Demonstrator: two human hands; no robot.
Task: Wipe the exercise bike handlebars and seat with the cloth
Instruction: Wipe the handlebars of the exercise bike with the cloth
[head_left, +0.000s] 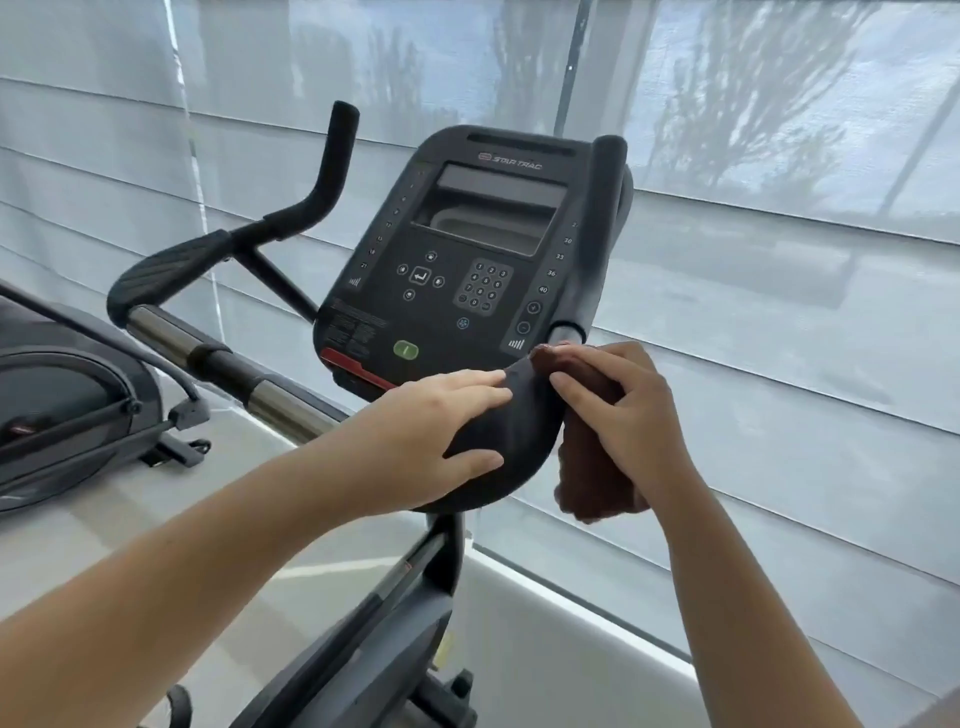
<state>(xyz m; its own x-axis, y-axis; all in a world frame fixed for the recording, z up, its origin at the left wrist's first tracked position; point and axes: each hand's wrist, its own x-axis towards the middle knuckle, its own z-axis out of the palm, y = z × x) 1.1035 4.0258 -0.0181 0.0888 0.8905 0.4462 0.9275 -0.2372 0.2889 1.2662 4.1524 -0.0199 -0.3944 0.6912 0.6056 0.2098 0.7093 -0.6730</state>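
Note:
The exercise bike's black handlebars curve around a dark console (467, 249). The right elbow pad (509, 441) of the handlebars sits low in the middle of the view. My left hand (431, 421) lies flat on that pad, fingers spread, holding nothing. My right hand (618, 415) presses a brown cloth (592, 488) against the pad's right edge, just below the upright right grip (597, 228). The cloth hangs down under my palm. The left handlebar (208, 260) with its chrome bar (171, 338) is untouched. The seat is out of view.
Another exercise machine (78, 405) stands at the left on the pale floor. Grey window blinds (779, 312) run close behind and to the right of the bike. The bike's frame (395, 613) drops down below the pad.

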